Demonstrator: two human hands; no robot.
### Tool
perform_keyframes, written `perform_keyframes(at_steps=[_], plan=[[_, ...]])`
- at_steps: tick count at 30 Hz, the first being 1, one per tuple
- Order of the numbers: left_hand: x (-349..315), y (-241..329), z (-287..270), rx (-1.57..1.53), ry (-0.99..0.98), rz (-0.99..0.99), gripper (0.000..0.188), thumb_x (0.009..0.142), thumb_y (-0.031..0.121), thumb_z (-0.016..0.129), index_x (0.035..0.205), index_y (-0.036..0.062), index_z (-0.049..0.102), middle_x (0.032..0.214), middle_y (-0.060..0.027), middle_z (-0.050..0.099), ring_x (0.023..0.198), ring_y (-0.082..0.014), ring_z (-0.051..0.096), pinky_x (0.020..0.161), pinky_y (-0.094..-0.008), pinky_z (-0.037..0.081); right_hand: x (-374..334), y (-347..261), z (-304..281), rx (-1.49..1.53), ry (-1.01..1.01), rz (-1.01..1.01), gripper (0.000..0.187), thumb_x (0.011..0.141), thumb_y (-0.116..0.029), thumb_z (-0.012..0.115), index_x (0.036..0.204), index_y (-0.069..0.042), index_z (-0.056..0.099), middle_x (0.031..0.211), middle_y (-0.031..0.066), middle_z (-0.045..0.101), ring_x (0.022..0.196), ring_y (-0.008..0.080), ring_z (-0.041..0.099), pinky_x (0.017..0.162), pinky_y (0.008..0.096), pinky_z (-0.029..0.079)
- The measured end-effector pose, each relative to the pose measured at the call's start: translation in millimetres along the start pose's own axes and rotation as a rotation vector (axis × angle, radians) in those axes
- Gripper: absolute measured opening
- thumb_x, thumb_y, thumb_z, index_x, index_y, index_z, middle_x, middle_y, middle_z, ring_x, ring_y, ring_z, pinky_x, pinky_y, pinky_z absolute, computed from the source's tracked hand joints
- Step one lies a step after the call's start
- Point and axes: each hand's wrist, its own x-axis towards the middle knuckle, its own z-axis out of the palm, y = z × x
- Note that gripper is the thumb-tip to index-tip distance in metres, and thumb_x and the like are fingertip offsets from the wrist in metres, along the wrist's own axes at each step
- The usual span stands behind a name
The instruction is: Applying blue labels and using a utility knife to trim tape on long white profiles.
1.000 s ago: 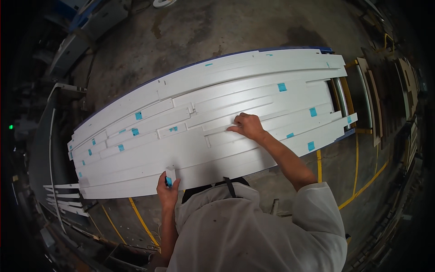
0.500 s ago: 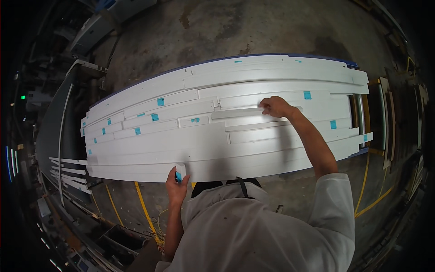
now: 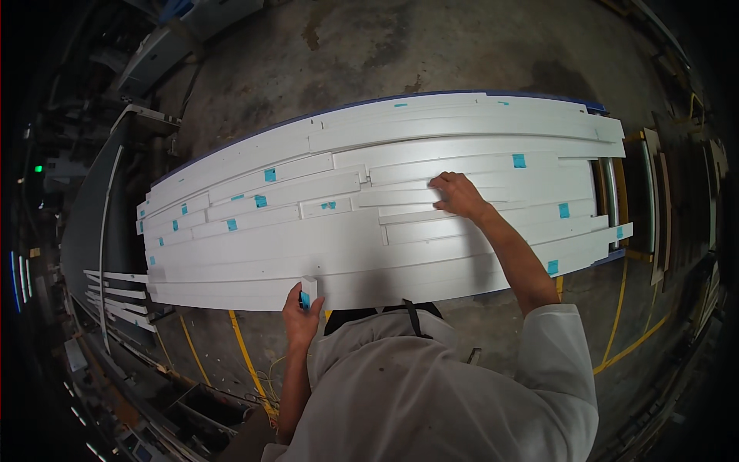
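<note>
Left hand: the left hand is closed around a small white block, with the thumb on one side and the fingers on the other.
Small block: it stands up out of the hand, just over the near edge of the white boards. A blue sticker shows on its side.
Right hand: the right hand is bent over a thin white strip, with a gap between the thumb and the fingers. I cannot tell if it squeezes the strip, because white sits on white there and the edges are hard to see.
Thin strip: it lies near the middle of the white boards, and part of it is under the right hand.
White boards: they lie side by side in long rows, and some have blue squares on them.
Under the boards: a blue edge peeks out at the far side, and a shiny roller shows at the right end.
Left side: more white strips stick out by a dark table.
Floor: it is grey, with yellow lines.
Person: a grey shirt fills the bottom.
</note>
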Motion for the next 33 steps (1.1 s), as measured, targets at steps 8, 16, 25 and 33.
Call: perform_keyframes(at_steps=[8, 16, 25, 33], plan=[[6.2, 11.7, -2.8, 0.013, -0.028, -0.03, 0.051, 0.075, 0.009, 0.079, 0.12, 0.0, 0.057, 0.099, -0.0151, 0.067, 0.086, -0.023, 0.064, 0.079, -0.0333, 0.051, 18.3, 12.2, -6.4, -0.008, -0.052, -0.157, 0.02, 0.083, -0.01, 0.066, 0.102, -0.009, 0.067, 0.104, 0.012, 0.067, 0.099, 0.0308, 0.061, 0.088, 0.0403, 0.05], [-1.1, 9.5, -1.6, -0.015, -0.036, -0.097, 0.053, 0.073, 0.008, 0.08, 0.12, -0.0013, 0.057, 0.103, -0.0187, 0.066, 0.09, -0.0278, 0.066, 0.081, -0.0352, 0.051, 23.2, 2.2, 7.9, -0.071, 0.243, -0.075, 0.012, 0.086, -0.018, 0.066, 0.095, -0.011, 0.068, 0.095, 0.0061, 0.067, 0.093, 0.0266, 0.061, 0.085, 0.04, 0.046], [-5.3, 3.7, 0.1, -0.009, -0.009, -0.061, 0.051, 0.075, 0.009, 0.079, 0.12, 0.0001, 0.057, 0.096, -0.0113, 0.067, 0.086, -0.0171, 0.062, 0.081, -0.0311, 0.05, 32.1, -11.8, 18.7, -0.049, 0.148, -0.283, 0.031, 0.081, -0.023, 0.074, 0.106, -0.008, 0.063, 0.093, 0.0086, 0.067, 0.094, 0.0291, 0.061, 0.087, 0.0391, 0.047], [-5.9, 2.3, -0.4, 0.009, -0.005, -0.065, 0.053, 0.075, 0.009, 0.08, 0.121, -0.0008, 0.056, 0.097, -0.0117, 0.067, 0.085, -0.0178, 0.062, 0.08, -0.0313, 0.05, 32.4, -16.3, 20.0, 0.096, -0.017, -0.069, 0.026, 0.084, -0.021, 0.068, 0.108, -0.012, 0.063, 0.098, 0.0085, 0.067, 0.099, 0.0286, 0.06, 0.087, 0.0403, 0.048]])
